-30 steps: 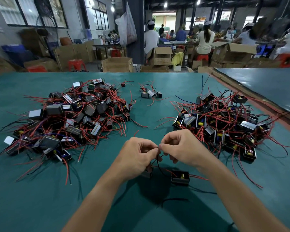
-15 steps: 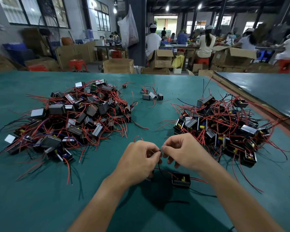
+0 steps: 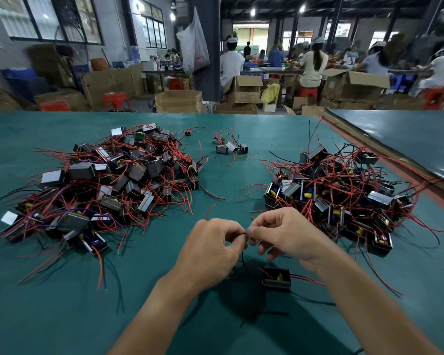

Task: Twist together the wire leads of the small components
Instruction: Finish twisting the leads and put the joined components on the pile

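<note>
**A:** Where are the person's hands?

**B:** Both are raised over the near middle of the teal table (image 3: 49,316). The left hand (image 3: 210,252) and the right hand (image 3: 290,234) meet fingertip to fingertip. Each pinches the thin wire leads (image 3: 244,234) between thumb and forefinger, and the other fingers of both are curled.

**A:** And the part those leads belong to?

**B:** A small black component (image 3: 276,279) with a yellow piece inside lies on the table just below the right wrist. A black lead (image 3: 242,260) runs down from the pinch toward it, and red wires trail from its right side. Whether a second part sits under the left palm cannot be told, because the palm hides that spot.

**A:** What else does the table carry?

**B:** Two heaps of the same parts, tangled in red and black wire. The left pile (image 3: 108,180) and the right pile (image 3: 344,190) lie well apart, one on either side of the hands. A small cluster (image 3: 230,147) lies farther back between them.

**A:** Any writing to read?

**B:** The parts show plain grey metal faces. Any print on the cardboard cartons (image 3: 178,101) beyond the table is too blurred to read. Red stools (image 3: 116,98) stand among the cartons, and people in white caps (image 3: 231,62) sit farther back.
</note>
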### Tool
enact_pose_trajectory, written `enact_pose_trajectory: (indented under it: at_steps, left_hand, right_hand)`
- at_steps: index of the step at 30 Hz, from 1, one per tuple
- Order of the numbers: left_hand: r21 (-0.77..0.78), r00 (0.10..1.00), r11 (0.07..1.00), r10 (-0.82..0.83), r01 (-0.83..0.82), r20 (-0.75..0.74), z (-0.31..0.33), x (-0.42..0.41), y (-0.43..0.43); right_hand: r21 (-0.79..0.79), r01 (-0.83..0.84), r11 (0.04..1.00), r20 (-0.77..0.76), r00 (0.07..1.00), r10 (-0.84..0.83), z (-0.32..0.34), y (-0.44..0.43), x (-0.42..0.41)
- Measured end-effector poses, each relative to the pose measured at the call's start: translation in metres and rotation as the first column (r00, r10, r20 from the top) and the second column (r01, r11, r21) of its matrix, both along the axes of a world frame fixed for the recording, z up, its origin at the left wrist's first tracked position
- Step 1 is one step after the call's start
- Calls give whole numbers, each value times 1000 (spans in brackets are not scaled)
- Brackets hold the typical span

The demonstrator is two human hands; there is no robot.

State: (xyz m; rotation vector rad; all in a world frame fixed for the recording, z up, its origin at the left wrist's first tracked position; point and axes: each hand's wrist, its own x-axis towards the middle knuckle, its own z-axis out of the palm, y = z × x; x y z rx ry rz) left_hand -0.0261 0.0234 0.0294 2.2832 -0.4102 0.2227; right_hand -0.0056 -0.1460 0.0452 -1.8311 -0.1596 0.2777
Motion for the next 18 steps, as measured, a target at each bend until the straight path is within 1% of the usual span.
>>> enact_pose_trajectory:
  at_steps: [3, 6, 11, 14, 15, 16, 18]
  left_hand:
    - [16, 1000, 1000, -2, 2, 0, 0, -1, -1]
    - [20, 1000, 1000, 7, -7, -4, 0, -1, -3]
    - [2, 999, 999, 40, -40, -26, 2, 0, -2]
    - [21, 998, 999, 49, -49, -43, 2, -3, -2]
    - [20, 996, 998, 54, -53, -64, 2, -3, -1]
    - [-10, 991, 998, 56, -58, -119, 2, -2, -1]
    - [-139, 957, 988, 19, -62, -290, 5, -2, -1]
  right_hand:
    - [22, -10, 1000, 2, 1000, 10, 1, -3, 1]
    - [40, -28, 999, 49, 998, 26, -1, -4, 1]
    - [5, -65, 998, 174, 983, 63, -5, 1, 1]
    - [-65, -80, 995, 274, 957, 95, -5, 0, 2]
    - [-96, -75, 992, 310, 945, 102, -6, 0, 3]
    - [-124, -70, 990, 340, 934, 109, -6, 0, 3]
    - [-149, -72, 986, 371, 920, 123, -8, 0, 3]
